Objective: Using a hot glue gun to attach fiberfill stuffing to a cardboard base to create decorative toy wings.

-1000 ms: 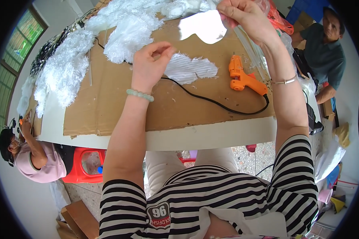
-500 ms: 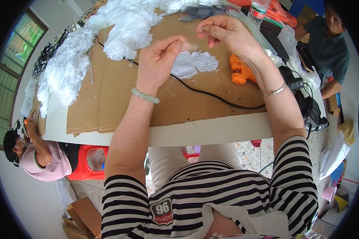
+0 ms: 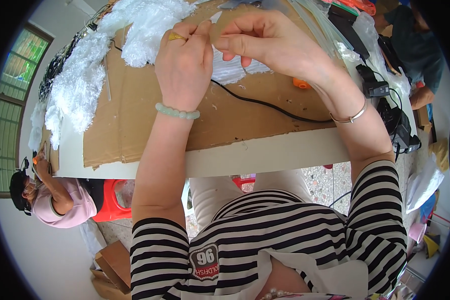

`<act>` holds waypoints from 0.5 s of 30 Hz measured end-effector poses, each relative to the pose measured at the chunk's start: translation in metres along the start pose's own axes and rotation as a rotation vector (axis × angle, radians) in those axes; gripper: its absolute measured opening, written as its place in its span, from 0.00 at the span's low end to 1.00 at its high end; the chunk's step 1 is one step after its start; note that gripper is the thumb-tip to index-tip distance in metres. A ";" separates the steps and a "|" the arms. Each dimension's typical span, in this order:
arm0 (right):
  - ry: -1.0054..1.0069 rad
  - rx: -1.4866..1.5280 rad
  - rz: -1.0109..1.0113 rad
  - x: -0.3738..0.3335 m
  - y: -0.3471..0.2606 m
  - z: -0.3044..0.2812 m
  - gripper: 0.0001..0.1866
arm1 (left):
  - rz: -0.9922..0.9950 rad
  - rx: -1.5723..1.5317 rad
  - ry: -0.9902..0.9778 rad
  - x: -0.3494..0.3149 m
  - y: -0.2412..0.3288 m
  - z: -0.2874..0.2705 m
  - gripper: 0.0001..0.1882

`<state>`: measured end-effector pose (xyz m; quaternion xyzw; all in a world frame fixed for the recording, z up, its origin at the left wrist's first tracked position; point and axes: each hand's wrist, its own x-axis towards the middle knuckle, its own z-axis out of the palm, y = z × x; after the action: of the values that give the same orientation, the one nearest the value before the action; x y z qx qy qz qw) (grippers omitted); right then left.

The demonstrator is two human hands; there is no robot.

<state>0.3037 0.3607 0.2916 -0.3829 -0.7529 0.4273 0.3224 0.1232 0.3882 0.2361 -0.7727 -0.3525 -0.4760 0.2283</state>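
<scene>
My left hand [image 3: 185, 62] is raised over the cardboard with its back toward me and its fingers pinched together. Close beside it, my right hand [image 3: 270, 40] has thumb and forefinger brought together, the other fingers curled. What the fingertips hold, if anything, is too small to make out. Below and behind the hands lies a white ribbed sheet [image 3: 231, 72] with ragged edges, partly covered by them. The orange glue gun [image 3: 301, 83] is mostly hidden behind my right wrist. Left of my left hand sits a heap of shiny white plastic fibres [image 3: 140, 45].
A brown cardboard sheet [image 3: 135, 120] covers the white table [image 3: 265, 152]. A black cable [image 3: 265, 104] crosses it. Clear sticks [image 3: 312, 22] lie far right, near black power adapters [image 3: 380, 87]. More white fibres [image 3: 75, 82] hang at the left. Another person [image 3: 60, 195] sits left; one stands far right.
Both hands have come closer together. My left hand has turned its back toward me, and my right hand has moved left and slightly nearer. The glue gun is now more hidden.
</scene>
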 end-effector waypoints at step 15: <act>-0.125 -0.411 0.208 0.011 0.024 -0.073 0.10 | -1.044 -1.427 -0.225 0.004 -0.025 -0.012 0.17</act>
<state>0.3648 0.4078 0.3032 -0.4888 -0.7991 0.3187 0.1448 0.0983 0.3979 0.2452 -0.5140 -0.2995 -0.5467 -0.5892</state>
